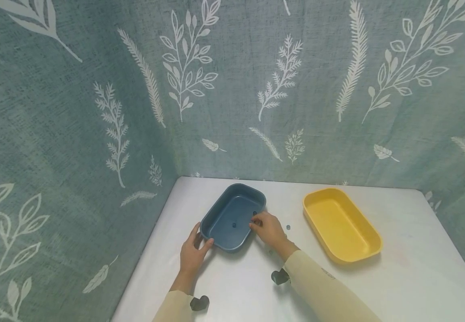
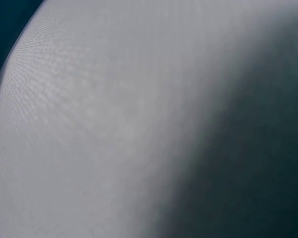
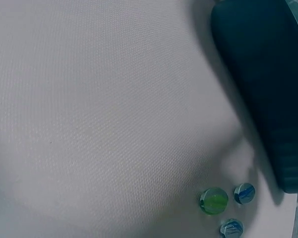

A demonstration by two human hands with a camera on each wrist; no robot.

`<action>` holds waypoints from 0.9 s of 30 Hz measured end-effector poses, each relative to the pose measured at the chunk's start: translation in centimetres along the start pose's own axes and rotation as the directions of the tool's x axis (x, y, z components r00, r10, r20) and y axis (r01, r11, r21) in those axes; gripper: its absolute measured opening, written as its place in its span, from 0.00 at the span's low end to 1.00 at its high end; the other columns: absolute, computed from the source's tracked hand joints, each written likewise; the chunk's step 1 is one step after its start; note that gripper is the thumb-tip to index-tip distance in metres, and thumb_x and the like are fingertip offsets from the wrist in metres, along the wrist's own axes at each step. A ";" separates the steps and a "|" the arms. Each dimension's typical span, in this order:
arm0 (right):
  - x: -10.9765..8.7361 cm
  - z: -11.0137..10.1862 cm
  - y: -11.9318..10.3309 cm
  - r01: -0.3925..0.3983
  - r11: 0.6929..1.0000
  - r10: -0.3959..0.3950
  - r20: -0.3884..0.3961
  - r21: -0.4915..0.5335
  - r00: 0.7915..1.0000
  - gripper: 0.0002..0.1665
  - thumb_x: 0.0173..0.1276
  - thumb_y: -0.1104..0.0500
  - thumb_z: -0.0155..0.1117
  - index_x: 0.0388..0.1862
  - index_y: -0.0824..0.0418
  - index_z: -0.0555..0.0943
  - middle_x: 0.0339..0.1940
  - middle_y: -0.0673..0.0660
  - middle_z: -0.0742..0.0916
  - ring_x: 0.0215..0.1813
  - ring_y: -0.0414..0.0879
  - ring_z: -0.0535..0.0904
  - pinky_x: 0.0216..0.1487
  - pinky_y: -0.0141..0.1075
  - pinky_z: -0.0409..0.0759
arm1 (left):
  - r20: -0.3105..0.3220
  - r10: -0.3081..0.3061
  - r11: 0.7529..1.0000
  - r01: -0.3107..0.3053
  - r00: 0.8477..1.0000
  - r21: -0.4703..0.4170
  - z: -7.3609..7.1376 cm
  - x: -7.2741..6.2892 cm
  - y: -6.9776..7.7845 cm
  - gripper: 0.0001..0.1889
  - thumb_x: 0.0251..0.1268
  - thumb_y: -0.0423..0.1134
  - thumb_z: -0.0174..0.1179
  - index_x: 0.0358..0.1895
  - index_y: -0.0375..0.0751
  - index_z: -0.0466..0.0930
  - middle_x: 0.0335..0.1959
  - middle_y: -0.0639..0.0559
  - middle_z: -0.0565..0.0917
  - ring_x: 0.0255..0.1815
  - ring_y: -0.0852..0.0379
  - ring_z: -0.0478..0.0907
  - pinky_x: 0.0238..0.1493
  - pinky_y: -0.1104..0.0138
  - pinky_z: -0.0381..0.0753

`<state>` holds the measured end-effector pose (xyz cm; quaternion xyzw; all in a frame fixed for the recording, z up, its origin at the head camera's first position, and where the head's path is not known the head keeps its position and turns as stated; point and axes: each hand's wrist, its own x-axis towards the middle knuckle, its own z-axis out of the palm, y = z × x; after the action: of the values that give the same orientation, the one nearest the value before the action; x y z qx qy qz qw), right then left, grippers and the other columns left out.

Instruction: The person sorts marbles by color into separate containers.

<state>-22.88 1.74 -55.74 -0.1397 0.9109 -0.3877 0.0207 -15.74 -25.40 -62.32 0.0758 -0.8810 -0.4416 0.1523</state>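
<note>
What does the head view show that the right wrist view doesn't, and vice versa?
Only head: the yellow tray, the inside of the blue tray and the left hand gripping its near end.
Only right wrist: clear colours in three marbles, one green, two blue-streaked.
Both: the blue tray, the white tabletop and marbles, specks in the head view.

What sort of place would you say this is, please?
Probably a makeshift filming booth, though I cannot be certain: leaf-patterned fabric surrounds the white tabletop at the back and sides, and a blue tray and yellow tray stand on it.
</note>
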 end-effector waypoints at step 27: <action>-2.3 -2.9 5.4 -0.022 0.998 0.027 -0.084 0.056 0.996 0.11 0.68 0.58 0.66 0.49 0.56 0.83 0.36 0.44 0.82 0.32 0.39 0.76 0.32 0.33 0.78 | -0.018 0.026 1.000 -0.026 1.000 0.001 0.0 0.0 0.0 0.42 0.56 0.56 0.69 0.73 0.49 0.63 0.68 0.44 0.71 0.67 0.40 0.68 0.68 0.44 0.61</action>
<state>-22.44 7.99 -57.75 -0.1114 0.9016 -0.4178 -0.0094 -15.75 -25.44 -62.28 0.0686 -0.8806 -0.4385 0.1657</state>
